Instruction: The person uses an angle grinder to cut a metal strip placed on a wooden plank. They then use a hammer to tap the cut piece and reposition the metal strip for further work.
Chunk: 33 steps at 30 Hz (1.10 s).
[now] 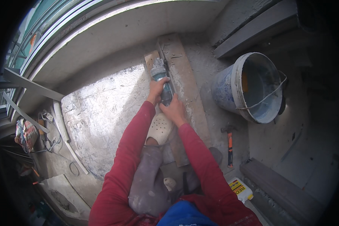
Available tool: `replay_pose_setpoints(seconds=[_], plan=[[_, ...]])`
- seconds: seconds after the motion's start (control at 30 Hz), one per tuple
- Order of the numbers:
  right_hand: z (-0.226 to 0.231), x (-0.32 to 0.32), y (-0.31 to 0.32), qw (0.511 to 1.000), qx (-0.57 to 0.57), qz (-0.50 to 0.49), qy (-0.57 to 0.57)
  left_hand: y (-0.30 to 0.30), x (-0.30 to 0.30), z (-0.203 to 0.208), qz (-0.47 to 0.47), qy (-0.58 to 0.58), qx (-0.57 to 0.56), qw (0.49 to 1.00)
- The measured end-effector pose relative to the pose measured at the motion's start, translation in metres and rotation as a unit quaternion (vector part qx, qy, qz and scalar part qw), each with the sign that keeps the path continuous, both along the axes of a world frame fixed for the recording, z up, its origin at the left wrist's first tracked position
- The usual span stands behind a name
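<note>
A: Holding what, with the left hand (157,90)?

B: Gripping the teal-and-grey cylindrical power tool (160,74), with fingers curled round the middle, just behind the pale, dusty head.

A: And with the right hand (174,110)?

B: Clasping the same tool's dark rear end, with thumb pointing forward.

A: Held where, exactly?

B: Over the left edge of the long, dusty brown wooden board (188,81), toward the far end, just beside the small tan wooden block (151,59). Impossible to tell whether touching the board or lifted clear.

A: See anything else on the grey concrete floor (199,52)?

B: Look past the board's right edge for the round blue-and-white plastic bucket (224,88). Nearer, find the hammer with an orange-and-black handle (230,147), then the white plastic bottle with a yellow label (241,188).

A: And off the board's left edge?

B: Notice the broad, pale, scuffed sheet (101,109) and, close behind the hands, the cream perforated clog (159,128).
</note>
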State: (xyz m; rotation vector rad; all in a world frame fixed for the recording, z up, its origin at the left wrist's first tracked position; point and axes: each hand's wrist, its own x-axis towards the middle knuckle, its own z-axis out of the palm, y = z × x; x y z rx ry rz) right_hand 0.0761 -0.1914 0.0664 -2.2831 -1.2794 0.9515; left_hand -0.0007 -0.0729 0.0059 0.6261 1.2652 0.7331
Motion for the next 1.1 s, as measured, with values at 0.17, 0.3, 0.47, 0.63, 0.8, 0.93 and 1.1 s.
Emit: replay_pose_setpoints(seconds=[0.17,0.3,0.47,0.63,0.8,0.93,1.1], plan=[[0.002,0.001,0.001,1.0,0.002,0.005,-0.007,0.0,0.001,0.001,0.005,0.009,0.005,1.0],[0.001,0.001,-0.002,1.0,0.009,0.006,-0.011,-0.003,0.001,-0.001,0.01,-0.001,0.009,1.0],[0.001,0.001,-0.007,1.0,0.003,-0.004,0.0,-0.008,0.0,-0.001,-0.008,0.006,0.001,1.0],[0.002,0.003,-0.008,1.0,-0.008,-0.003,0.01,-0.011,0.001,0.003,-0.002,0.011,0.012,1.0],[0.004,0.003,-0.009,1.0,-0.01,-0.003,0.009,-0.011,0.001,0.002,-0.002,0.011,0.01,1.0],[0.003,0.002,-0.009,1.0,-0.008,-0.003,0.002,-0.01,0.001,-0.001,-0.002,0.008,0.002,1.0],[0.002,0.003,-0.008,1.0,-0.011,0.0,0.002,-0.009,0.001,-0.001,-0.001,-0.002,-0.006,1.0]])
